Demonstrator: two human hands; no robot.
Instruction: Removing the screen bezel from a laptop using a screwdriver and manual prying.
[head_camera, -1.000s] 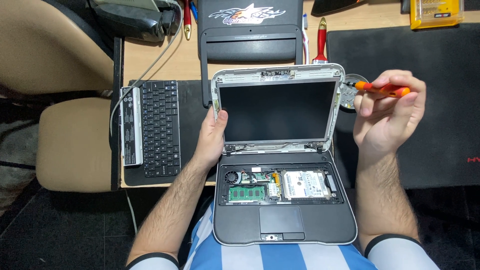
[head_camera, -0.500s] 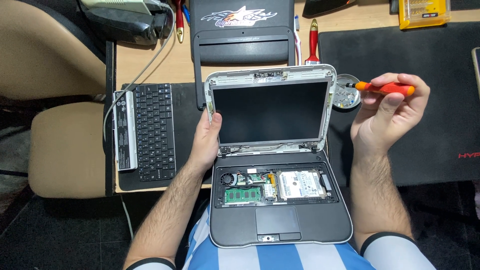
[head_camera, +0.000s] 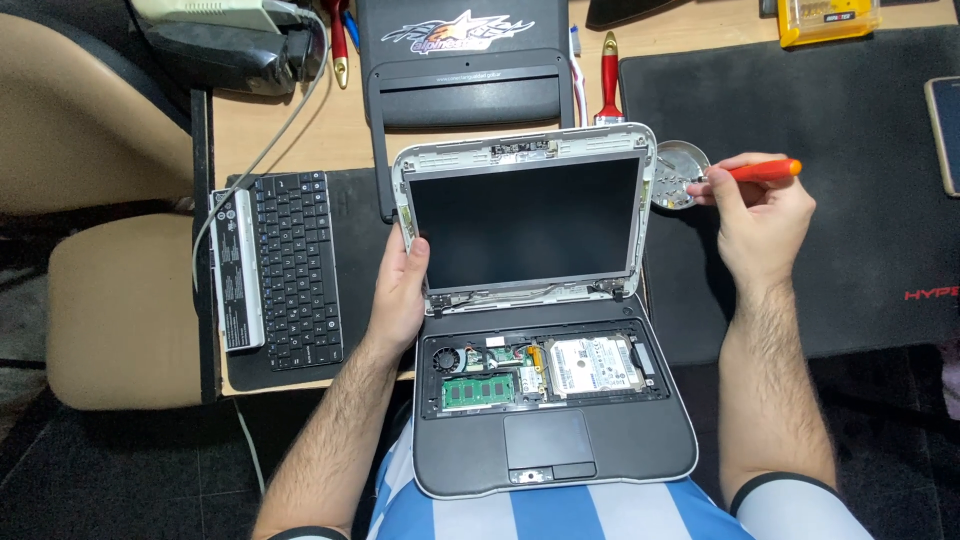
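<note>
A small laptop (head_camera: 610, 455) rests on my lap with its keyboard removed, so a green memory board (head_camera: 478, 391), a fan and a silver hard drive (head_camera: 592, 364) show. Its dark screen (head_camera: 525, 222) stands open in a bezel-less white frame. My left hand (head_camera: 402, 290) grips the screen's left edge. My right hand (head_camera: 752, 220) holds an orange-handled screwdriver (head_camera: 762, 170), its tip over a small round metal dish (head_camera: 677, 174) on the black desk mat (head_camera: 850, 200).
The removed black keyboard (head_camera: 295, 268) and a white battery strip (head_camera: 234, 270) lie on the desk at left. A black stand (head_camera: 465, 70) sits behind the screen. A red-handled tool (head_camera: 608, 85), a yellow case (head_camera: 828, 20), a phone (head_camera: 945, 130) and a beige chair (head_camera: 110, 320) surround them.
My right hand has moved left and down, bringing the screwdriver tip to the metal dish. The left hand stays on the screen's left edge.
</note>
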